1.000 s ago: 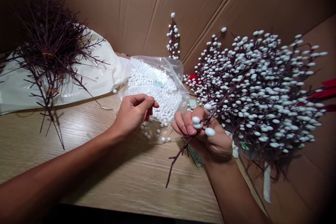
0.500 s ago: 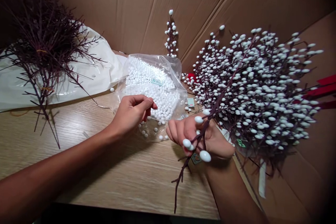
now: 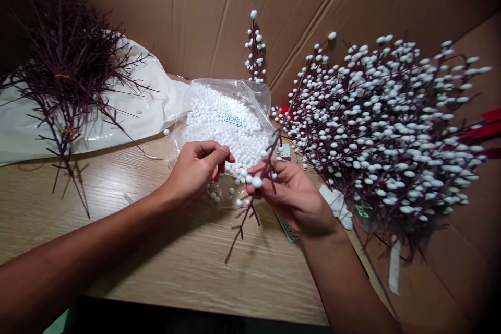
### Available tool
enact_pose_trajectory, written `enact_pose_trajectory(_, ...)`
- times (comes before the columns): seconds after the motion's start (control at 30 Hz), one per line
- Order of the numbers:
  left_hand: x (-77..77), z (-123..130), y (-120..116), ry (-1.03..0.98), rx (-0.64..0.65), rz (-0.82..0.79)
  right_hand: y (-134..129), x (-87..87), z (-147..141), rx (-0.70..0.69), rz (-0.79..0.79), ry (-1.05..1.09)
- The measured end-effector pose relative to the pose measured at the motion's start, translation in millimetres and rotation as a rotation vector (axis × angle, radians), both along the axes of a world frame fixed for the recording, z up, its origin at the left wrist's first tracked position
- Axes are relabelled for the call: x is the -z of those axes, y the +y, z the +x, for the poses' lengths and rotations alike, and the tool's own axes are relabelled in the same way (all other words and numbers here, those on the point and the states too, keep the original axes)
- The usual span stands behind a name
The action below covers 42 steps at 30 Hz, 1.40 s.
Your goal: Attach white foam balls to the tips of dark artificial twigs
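One dark twig (image 3: 269, 167) hangs over the near-middle of the worktop (image 3: 188, 276), its long axis slanting from a bare, forked near-left end up to the far right. The right hand (image 3: 295, 193) pinches it about mid-length, with at least three white beads (image 3: 257, 182) on it by the fingertips. The left hand (image 3: 198, 169) is curled narrow, thumb against forefinger; whether anything sits between them I cannot tell. Just beyond lies one clear bag (image 3: 259, 91) of beads too many to count, with one loose bead (image 3: 166, 132) to its left. Farther left, a pile of bare twigs (image 3: 72, 57) rests on one white plastic sheet (image 3: 156, 107); on the right spreads one large heap of beaded sprigs (image 3: 387, 135). Farthest, one beaded sprig (image 3: 256, 52) points upward against the cardboard (image 3: 203, 21).
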<state>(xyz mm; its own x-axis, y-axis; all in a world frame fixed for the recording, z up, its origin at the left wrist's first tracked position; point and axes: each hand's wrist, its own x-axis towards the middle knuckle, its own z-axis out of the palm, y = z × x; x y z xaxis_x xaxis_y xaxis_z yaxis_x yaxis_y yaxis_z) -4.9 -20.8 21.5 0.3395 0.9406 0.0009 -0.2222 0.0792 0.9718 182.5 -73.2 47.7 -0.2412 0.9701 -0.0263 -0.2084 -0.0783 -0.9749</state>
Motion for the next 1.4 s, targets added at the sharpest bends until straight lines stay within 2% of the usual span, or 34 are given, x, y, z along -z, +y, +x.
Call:
enact_pose_trajectory(0.13, -3.7, -0.2, -2.6, 0.051, 0.028, 0.138, 6.7, 1.7, -2.8, 0.181, -0.02, -0.112)
enact_pose_trajectory(0.27, -5.0, 0.5, -4.8, 0.105, 0.061, 0.255, 7.9, 0.9, -3.8, 0.259, 0.005, -0.151)
enact_pose_trajectory(0.6, -2.3, -3.0, -4.5, 0.174, 0.046, 0.473, 6.3, 3.1, -6.7, 0.255, 0.031, -0.2)
enact_pose_trajectory(0.83, 0.0, -3.3, 0.9, 0.138, 0.052, 0.45, 4.9, 2.3, -8.1, 0.224, -0.014, -0.113)
enact_pose_trajectory(1.0, 1.7, -6.3, 7.0, 0.107, -0.029, 0.37, 3.6, -4.5, -5.1, 0.24, -0.033, -0.02)
enact_pose_trajectory(1.2, 2.5, -6.2, 6.2, 0.234, -0.084, 0.457, 4.9, -5.7, -0.4, 0.291, -0.047, -0.013)
enact_pose_trajectory(1.4, 3.2, -3.8, 1.8, 0.286, 0.091, 0.391, 7.1, -3.0, 4.5, 0.316, -0.139, 0.142)
